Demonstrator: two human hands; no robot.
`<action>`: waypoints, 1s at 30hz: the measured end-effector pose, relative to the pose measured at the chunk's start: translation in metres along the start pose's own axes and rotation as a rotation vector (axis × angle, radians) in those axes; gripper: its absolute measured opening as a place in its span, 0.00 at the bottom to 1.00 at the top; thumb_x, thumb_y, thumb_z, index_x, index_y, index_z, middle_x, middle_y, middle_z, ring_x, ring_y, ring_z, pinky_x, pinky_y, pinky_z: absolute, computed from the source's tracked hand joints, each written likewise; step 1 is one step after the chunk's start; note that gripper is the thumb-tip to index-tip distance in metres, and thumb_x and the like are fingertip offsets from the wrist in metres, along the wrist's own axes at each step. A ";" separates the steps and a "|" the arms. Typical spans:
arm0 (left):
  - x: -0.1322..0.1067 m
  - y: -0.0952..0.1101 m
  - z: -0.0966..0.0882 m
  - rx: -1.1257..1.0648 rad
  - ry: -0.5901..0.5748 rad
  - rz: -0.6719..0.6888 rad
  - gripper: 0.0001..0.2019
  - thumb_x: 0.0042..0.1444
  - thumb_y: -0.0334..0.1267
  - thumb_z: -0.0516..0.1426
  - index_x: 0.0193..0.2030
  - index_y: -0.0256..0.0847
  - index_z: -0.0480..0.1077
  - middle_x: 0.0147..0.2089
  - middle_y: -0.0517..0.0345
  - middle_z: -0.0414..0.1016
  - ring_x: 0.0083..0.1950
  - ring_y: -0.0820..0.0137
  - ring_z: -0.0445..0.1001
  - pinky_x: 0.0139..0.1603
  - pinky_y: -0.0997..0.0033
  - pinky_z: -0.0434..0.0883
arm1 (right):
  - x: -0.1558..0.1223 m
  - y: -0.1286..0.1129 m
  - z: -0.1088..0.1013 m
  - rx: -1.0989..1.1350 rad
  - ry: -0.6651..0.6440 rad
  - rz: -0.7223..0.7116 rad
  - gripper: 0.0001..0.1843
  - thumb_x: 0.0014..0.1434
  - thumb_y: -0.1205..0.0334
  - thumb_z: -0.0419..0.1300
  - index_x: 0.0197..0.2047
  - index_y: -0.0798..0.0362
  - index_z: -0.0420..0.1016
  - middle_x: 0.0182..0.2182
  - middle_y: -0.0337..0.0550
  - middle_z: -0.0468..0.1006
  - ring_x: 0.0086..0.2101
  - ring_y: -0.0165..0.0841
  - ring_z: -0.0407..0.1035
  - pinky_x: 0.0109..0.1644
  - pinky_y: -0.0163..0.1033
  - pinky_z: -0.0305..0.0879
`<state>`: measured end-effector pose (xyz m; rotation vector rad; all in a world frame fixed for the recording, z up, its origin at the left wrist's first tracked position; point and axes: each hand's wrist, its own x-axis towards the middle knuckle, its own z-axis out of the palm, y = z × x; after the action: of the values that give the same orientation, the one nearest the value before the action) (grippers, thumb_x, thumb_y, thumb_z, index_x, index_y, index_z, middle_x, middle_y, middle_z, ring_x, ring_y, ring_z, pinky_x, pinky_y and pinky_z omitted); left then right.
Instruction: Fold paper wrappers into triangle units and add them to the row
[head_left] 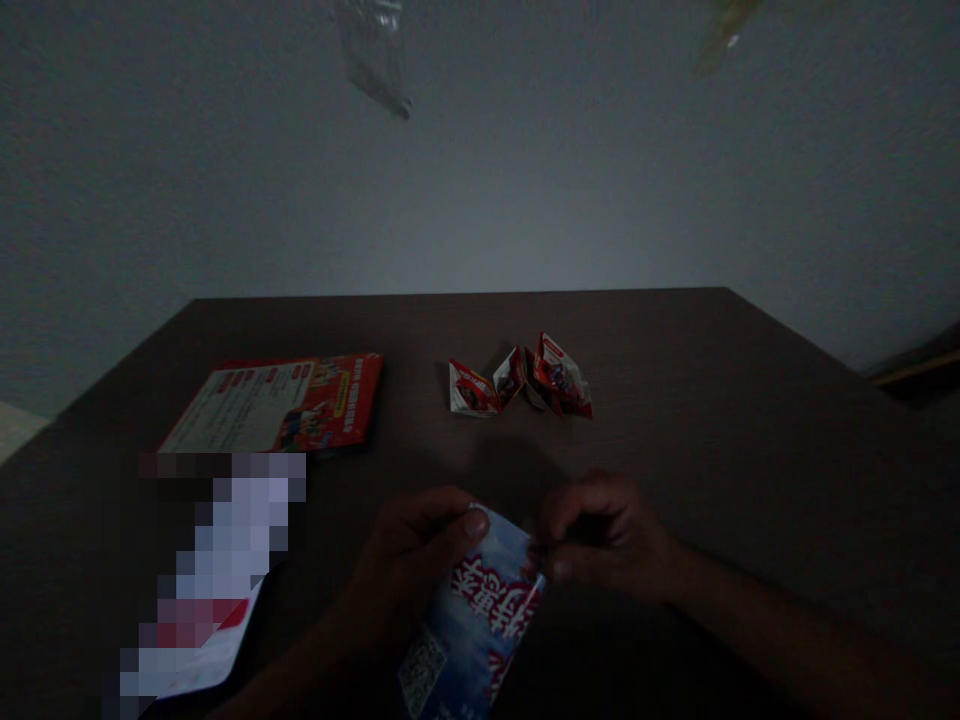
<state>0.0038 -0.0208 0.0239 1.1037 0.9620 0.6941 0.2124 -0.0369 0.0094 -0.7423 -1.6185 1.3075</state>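
A blue printed leaflet-like piece [480, 610], with large white-and-red characters and a QR code in its lower left corner, is tilted above the near side of the table. My left hand [424, 540] grips its upper left edge, thumb on the printed face. At the upper right edge, my right hand [600, 530] has thumb and fingers pinched together on it. The dim light hides how thick the piece is. Beyond my hands, a zigzag-folded red and white paper [525, 380] stands on the table.
The dark wooden table [675, 360] meets a pale wall [555, 180]. Left lies a red booklet or stack of printed sheets [300, 405]. Nearer, a bright-screened, partly pixelated phone-like device [217, 640] lies by my left forearm. A clear plastic bag [375, 55] hangs on the wall.
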 end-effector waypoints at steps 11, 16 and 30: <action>0.002 0.002 0.001 -0.062 -0.053 -0.061 0.16 0.47 0.48 0.61 0.24 0.34 0.71 0.18 0.63 0.66 0.19 0.80 0.60 0.19 0.82 0.57 | -0.003 0.000 0.006 0.194 0.004 0.040 0.09 0.52 0.63 0.65 0.29 0.54 0.67 0.24 0.37 0.69 0.23 0.25 0.62 0.27 0.31 0.59; -0.003 0.000 0.001 0.080 0.121 0.101 0.12 0.51 0.45 0.60 0.27 0.36 0.72 0.20 0.63 0.68 0.19 0.78 0.63 0.18 0.83 0.59 | -0.004 0.000 0.005 0.083 0.077 0.038 0.16 0.48 0.62 0.69 0.38 0.53 0.69 0.30 0.40 0.72 0.30 0.28 0.65 0.32 0.33 0.63; -0.009 0.003 0.002 0.359 -0.006 0.600 0.11 0.58 0.29 0.53 0.41 0.44 0.75 0.38 0.57 0.77 0.40 0.68 0.75 0.39 0.74 0.72 | 0.003 -0.017 0.006 -0.344 0.229 -0.305 0.10 0.51 0.72 0.63 0.38 0.54 0.78 0.30 0.47 0.77 0.31 0.33 0.73 0.31 0.35 0.70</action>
<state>0.0018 -0.0280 0.0293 1.7449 0.7635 1.0217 0.2076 -0.0411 0.0267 -0.7801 -1.7072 0.7096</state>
